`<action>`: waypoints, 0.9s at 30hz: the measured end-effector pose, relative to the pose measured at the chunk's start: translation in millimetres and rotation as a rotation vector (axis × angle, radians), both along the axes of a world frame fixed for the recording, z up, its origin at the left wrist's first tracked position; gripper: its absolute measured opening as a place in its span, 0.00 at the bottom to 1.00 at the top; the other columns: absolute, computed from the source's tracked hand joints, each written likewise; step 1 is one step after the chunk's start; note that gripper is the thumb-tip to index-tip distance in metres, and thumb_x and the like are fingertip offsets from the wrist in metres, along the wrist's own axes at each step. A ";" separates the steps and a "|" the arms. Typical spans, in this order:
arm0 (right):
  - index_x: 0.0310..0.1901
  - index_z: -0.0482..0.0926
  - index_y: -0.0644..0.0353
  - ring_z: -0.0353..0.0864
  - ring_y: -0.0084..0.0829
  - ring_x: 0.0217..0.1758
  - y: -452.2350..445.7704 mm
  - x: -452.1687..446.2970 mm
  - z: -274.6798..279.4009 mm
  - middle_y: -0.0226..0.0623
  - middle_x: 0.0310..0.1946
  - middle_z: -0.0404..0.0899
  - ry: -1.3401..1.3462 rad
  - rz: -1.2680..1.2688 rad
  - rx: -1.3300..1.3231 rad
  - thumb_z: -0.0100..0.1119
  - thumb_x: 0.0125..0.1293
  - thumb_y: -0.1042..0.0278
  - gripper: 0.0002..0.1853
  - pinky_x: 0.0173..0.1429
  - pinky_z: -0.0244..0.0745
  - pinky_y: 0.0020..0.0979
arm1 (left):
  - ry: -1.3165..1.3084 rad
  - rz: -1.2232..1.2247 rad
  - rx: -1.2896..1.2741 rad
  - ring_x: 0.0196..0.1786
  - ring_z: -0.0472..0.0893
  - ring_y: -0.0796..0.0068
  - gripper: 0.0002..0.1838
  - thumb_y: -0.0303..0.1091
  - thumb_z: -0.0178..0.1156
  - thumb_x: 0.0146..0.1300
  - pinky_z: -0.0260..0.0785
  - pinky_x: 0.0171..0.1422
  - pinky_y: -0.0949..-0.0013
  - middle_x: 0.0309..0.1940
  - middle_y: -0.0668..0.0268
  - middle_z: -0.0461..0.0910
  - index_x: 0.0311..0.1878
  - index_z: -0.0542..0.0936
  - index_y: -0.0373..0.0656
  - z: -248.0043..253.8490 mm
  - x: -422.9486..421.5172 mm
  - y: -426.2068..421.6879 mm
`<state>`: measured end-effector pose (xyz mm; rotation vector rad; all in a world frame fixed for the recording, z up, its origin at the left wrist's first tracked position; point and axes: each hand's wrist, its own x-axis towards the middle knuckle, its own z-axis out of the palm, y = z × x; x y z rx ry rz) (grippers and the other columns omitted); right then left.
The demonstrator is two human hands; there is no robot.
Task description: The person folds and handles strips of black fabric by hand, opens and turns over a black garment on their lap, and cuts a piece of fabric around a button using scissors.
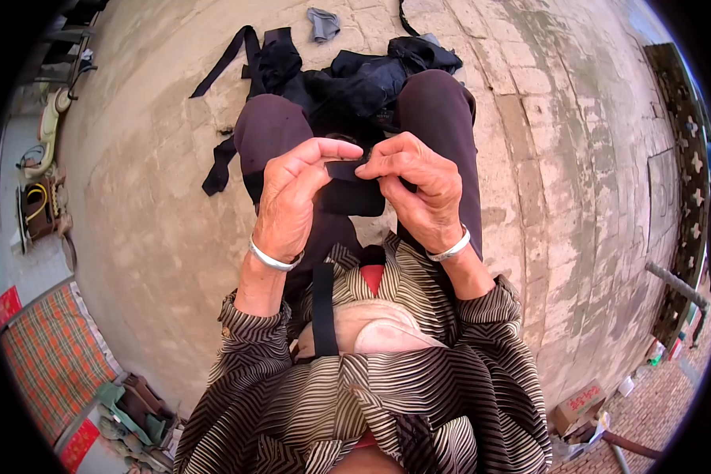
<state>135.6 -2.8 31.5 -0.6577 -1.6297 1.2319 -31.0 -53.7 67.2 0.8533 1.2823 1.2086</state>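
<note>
Black strap (351, 197) was suspended above the lap (329, 233), between the knees (272, 126), and apparently doubled over. The left hand (288, 189) appeared to grip its near end between thumb and forefinger, the forefinger extended across the top. The right hand (423, 182) was closed in a pinch on the opposite edge (whether a small item sat in that pinch could not be told). For good handling, the left hand was best used as a steady anchor, with the right fingertips working close to the edge under light, even tension. The strap needed to lie flat, without twist, and clear of the black cloth (355, 87) bunched on the ground (158, 197) beyond.
</note>
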 end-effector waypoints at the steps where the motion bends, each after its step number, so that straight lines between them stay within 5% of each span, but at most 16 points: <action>1: 0.35 0.84 0.65 0.79 0.28 0.35 0.1 0.1 -0.3 0.38 0.32 0.78 -0.001 0.001 0.002 0.55 0.47 0.92 0.16 0.41 0.74 0.25 | -0.001 0.001 0.002 0.45 0.78 0.79 0.21 0.24 0.45 0.57 0.67 0.55 0.77 0.45 0.59 0.82 0.50 0.79 0.26 -2.6 -3.4 -0.5; 7: 0.35 0.83 0.65 0.78 0.28 0.34 1.1 0.2 -0.1 0.38 0.33 0.78 -0.047 0.015 0.009 0.54 0.45 0.93 0.16 0.41 0.74 0.26 | -0.258 -0.050 0.008 0.49 0.81 0.75 0.17 0.25 0.50 0.63 0.70 0.58 0.75 0.48 0.56 0.82 0.51 0.78 0.26 -0.9 -6.4 -0.2; 10: 0.37 0.82 0.66 0.78 0.28 0.34 2.1 1.4 -2.8 0.37 0.34 0.78 -0.061 0.017 0.053 0.56 0.48 0.88 0.14 0.41 0.73 0.25 | 0.063 -0.029 -0.017 0.45 0.80 0.82 0.15 0.24 0.57 0.64 0.69 0.53 0.79 0.44 0.60 0.83 0.52 0.78 0.27 -1.5 0.5 -2.5; 13: 0.40 0.80 0.68 0.76 0.21 0.33 1.5 3.4 1.5 0.33 0.34 0.80 0.098 0.007 -0.387 0.60 0.56 0.76 0.10 0.39 0.72 0.23 | 0.135 -0.019 -0.046 0.41 0.77 0.88 0.16 0.23 0.62 0.62 0.67 0.48 0.83 0.41 0.65 0.83 0.53 0.78 0.30 1.6 2.6 -2.5; 19: 0.37 0.80 0.67 0.71 0.14 0.28 2.1 1.7 2.4 0.28 0.27 0.77 -0.091 0.040 -0.402 0.65 0.58 0.77 0.07 0.31 0.67 0.19 | 0.285 -0.076 0.054 0.38 0.74 0.91 0.17 0.20 0.58 0.65 0.64 0.44 0.85 0.37 0.69 0.82 0.57 0.75 0.32 -8.7 5.3 -1.3; 27: 0.32 0.79 0.66 0.69 0.12 0.26 0.1 -1.5 -1.1 0.25 0.23 0.75 -0.053 0.027 -0.468 0.65 0.58 0.80 0.04 0.29 0.65 0.19 | 0.335 -0.008 0.072 0.30 0.68 0.94 0.08 0.19 0.61 0.64 0.58 0.33 0.86 0.28 0.76 0.77 0.46 0.76 0.34 -11.5 7.3 -3.1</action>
